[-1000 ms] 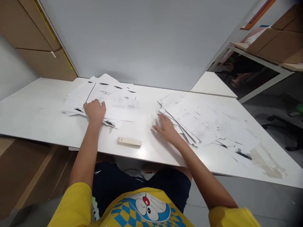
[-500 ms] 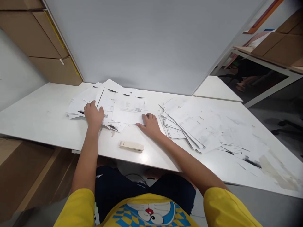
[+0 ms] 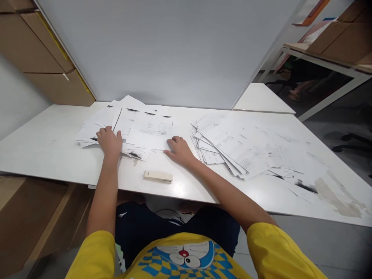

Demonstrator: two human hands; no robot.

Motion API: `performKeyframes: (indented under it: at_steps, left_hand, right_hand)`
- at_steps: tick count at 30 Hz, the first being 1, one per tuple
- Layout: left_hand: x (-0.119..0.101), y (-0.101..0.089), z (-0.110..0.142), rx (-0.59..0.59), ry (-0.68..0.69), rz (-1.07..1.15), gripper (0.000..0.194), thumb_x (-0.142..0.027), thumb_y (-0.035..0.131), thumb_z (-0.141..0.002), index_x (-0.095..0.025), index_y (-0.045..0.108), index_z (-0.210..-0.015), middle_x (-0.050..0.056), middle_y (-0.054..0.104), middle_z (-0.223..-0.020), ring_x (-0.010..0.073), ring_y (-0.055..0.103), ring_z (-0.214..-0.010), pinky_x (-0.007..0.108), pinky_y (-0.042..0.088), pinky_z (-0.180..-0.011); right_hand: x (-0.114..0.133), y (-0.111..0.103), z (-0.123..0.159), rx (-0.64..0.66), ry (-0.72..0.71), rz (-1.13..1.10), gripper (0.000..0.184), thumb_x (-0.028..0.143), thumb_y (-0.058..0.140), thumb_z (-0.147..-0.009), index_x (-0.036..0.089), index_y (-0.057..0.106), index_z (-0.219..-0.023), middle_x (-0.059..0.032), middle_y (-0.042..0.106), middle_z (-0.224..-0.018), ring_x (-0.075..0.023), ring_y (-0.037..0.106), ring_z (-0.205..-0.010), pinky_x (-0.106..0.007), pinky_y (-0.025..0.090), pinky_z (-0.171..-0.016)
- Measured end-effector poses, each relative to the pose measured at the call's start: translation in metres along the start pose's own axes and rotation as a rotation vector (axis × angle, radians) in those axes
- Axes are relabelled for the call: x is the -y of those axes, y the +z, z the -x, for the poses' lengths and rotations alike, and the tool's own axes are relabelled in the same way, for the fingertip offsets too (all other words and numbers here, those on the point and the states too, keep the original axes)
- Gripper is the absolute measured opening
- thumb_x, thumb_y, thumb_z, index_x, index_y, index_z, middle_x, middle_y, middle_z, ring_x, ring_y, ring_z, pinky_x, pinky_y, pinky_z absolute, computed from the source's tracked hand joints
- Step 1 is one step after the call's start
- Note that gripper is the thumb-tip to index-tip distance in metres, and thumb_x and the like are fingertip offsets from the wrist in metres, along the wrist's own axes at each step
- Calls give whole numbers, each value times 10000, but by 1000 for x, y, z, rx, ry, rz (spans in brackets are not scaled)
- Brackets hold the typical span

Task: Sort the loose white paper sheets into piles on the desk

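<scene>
The left hand [image 3: 109, 142] rested on the papers [image 3: 148, 131], while the right hand [image 3: 180, 151] was at their corner. A cream stapler [image 3: 158, 177] lay nearer on the table [image 3: 58, 155].

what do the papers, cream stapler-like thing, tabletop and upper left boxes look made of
Papers: thin matte paper, with printed marks and loose overlapping edges.
Cream stapler-like thing: probably smooth hard plastic; its even colour suggests it.
Tabletop: likely glossy white laminate, judging by the bright reflection.
Boxes: apparently matte cardboard, brown with straight seams.
</scene>
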State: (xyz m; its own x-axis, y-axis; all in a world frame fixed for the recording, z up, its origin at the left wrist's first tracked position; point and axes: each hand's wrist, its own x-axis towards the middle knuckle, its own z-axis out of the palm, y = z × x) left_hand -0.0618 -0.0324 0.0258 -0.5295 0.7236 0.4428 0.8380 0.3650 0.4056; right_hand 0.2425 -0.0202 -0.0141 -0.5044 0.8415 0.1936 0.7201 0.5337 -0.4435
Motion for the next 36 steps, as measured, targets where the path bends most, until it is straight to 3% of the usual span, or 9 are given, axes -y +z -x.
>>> performKeyframes:
  at_steps: [4, 9, 14, 17, 20, 25, 28, 32, 36]
  left_hand:
    - [-12, -2, 7, -62, 200, -19, 394, -312, 528, -927, -94, 643, -1235, 259, 593, -1302, 442, 477, -1280, 626, 362, -1068]
    - [-24, 7, 11, 126, 390, -92, 378, -388, 464, -946, -126, 725, -1020, 207, 662, -1028, 384, 602, -1076, 504, 461, -932]
    - [-28, 14, 13, 175, 453, -34, 341, -372, 450, -932, -158, 712, -968, 180, 672, -1016, 353, 617, -1025, 465, 494, -872]
    - [-34, 14, 16, 220, 418, 71, 281, -385, 511, -903, -181, 688, -981, 168, 683, -1062, 347, 612, -1064, 481, 493, -939]
    - [-39, 13, 16, 279, 289, 225, 259, -395, 585, -866, -199, 654, -1021, 137, 694, -1056, 320, 632, -1037, 485, 501, -963]
    - [-40, 18, 12, 341, -31, 754, 466, -351, 723, -753, -226, 581, -1179, 88, 706, -1080, 232, 693, -988, 398, 547, -942]
    - [-38, 18, 11, 468, -159, 947, 550, -364, 773, -704, -205, 610, -1205, 102, 721, -1048, 249, 719, -988, 404, 577, -923]
    - [-37, 9, 14, 646, -125, 841, 459, -484, 792, -710, -178, 710, -1041, 110, 761, -953, 312, 731, -921, 459, 619, -823]
    - [-38, 3, 19, 462, 56, 808, 475, -566, 800, -695, -180, 743, -964, 114, 778, -1012, 334, 722, -1016, 466, 615, -878]
  right_hand:
    - [-1, -1, -1, -14, 3, -48, 348, 374, 630, -940, 155, 641, -1209, -172, 585, -1294, -329, 534, -1197, -482, 443, -1059]
    - [-2, 2, -2, -41, 57, -139, 264, 342, 642, -910, 175, 631, -1115, -170, 563, -1267, -326, 539, -1201, -476, 505, -983]
    - [-8, 4, -2, -130, 74, -295, 389, 308, 637, -876, 186, 557, -1237, -213, 308, -1573, -364, 410, -1405, -537, 523, -998]
    - [-13, 4, -2, -153, 67, -393, 439, 301, 610, -885, 204, 518, -1303, -208, 242, -1618, -357, 428, -1405, -569, 511, -1034]
    - [-16, 2, -3, -151, 84, -435, 432, 310, 601, -894, 206, 515, -1304, -206, 259, -1613, -350, 453, -1394, -569, 504, -1062]
    - [-17, 0, -4, -128, 107, -420, 428, 314, 599, -898, 187, 520, -1299, -214, 280, -1609, -349, 433, -1426, -558, 468, -1119]
    - [-18, 1, -5, -127, 104, -430, 429, 312, 595, -896, 205, 520, -1304, -201, 278, -1616, -343, 449, -1413, -562, 477, -1112]
    - [-19, 1, -6, -142, 105, -442, 469, 320, 623, -886, 199, 527, -1328, -197, 304, -1607, -337, 415, -1450, -540, 409, -1191]
    - [-20, 0, -9, -245, 221, -495, 701, 398, 677, -859, 157, 423, -1466, -224, 335, -1601, -349, 357, -1503, -522, 306, -1262]
